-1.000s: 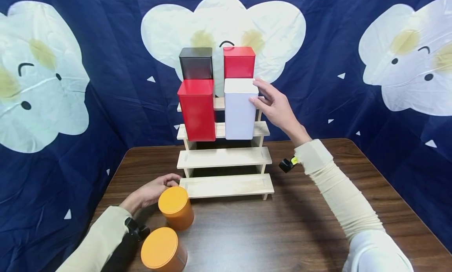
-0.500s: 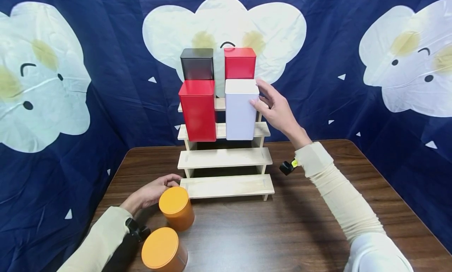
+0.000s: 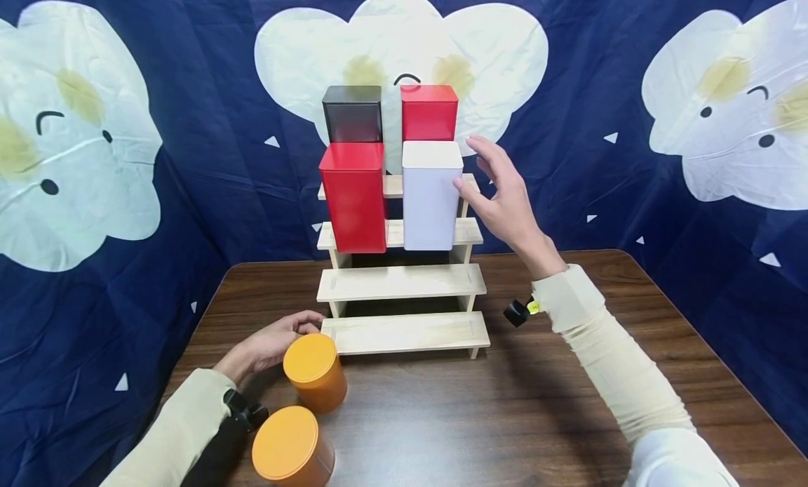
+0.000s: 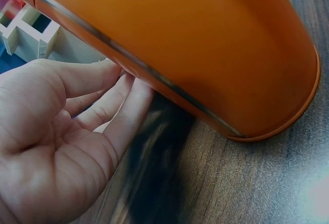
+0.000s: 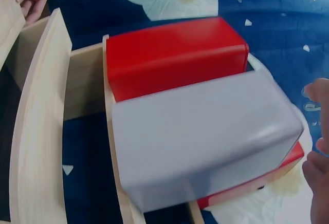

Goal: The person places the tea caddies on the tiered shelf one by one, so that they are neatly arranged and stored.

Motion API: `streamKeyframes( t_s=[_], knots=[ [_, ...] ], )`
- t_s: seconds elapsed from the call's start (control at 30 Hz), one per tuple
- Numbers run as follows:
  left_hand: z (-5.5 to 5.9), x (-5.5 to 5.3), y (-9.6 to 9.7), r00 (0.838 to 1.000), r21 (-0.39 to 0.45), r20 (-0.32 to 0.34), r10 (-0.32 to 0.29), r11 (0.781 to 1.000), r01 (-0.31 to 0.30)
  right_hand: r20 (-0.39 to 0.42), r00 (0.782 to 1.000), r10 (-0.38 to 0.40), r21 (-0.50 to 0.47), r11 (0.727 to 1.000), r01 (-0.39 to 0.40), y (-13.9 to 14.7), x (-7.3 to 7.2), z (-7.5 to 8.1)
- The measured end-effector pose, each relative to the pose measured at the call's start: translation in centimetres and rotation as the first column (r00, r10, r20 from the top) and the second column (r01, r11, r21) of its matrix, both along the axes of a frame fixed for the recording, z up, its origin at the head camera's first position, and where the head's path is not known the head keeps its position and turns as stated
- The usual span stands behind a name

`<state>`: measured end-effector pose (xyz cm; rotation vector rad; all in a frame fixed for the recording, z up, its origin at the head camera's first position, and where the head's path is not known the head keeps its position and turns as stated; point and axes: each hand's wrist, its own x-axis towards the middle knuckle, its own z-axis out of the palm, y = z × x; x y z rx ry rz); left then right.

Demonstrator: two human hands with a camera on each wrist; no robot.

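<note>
My right hand [image 3: 505, 189] stands just right of the white square tin [image 3: 432, 196], thumb and fingers spread apart and holding nothing. In the right wrist view a gap separates the white tin [image 5: 205, 136] from the fingers. That tin stands upright on a wooden step shelf [image 3: 404, 282], beside a red tin [image 3: 352, 198]. At the lower left, my left hand [image 3: 271, 343] grips the left end of the bottom step. Its fingertips are partly hidden behind an orange round canister [image 4: 185, 44] in the left wrist view.
On the top step behind stand a black tin [image 3: 352, 115] and a second red tin [image 3: 428, 114]. A second orange canister [image 3: 292, 445] stands on the wooden table [image 3: 442, 417] nearer the front. A blue cloth [image 3: 208, 66] with clouds hangs behind.
My right hand has let go of the white tin and moved a little to the right, its fingers spreading. The tin stays in place. The left hand has not moved.
</note>
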<state>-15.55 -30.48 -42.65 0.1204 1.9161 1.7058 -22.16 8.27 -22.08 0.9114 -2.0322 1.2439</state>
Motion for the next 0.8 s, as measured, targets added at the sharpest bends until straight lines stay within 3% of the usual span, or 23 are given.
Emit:
streamKeyframes(
  t_s=[0.33, 0.57, 0.8],
  knots=[
    [0.2, 0.0, 0.0, 1.000, -0.009, 0.000, 0.005, 1.000, -0.005, -0.131, 0.988, 0.078, -0.027, 0.996, -0.082, -0.9, 1.6, -0.7],
    [0.4, 0.0, 0.1, 1.000, -0.022, -0.005, 0.005, 1.000, -0.005, -0.152, 0.974, 0.166, -0.024, 0.985, -0.172, -1.5, 0.6, -2.8],
    [0.4, 0.1, 0.1, 1.000, -0.010, 0.002, 0.007, 1.000, -0.007, -0.164, 0.956, 0.243, 0.002, 0.969, -0.246, -3.0, 1.2, -4.7]
  ],
)
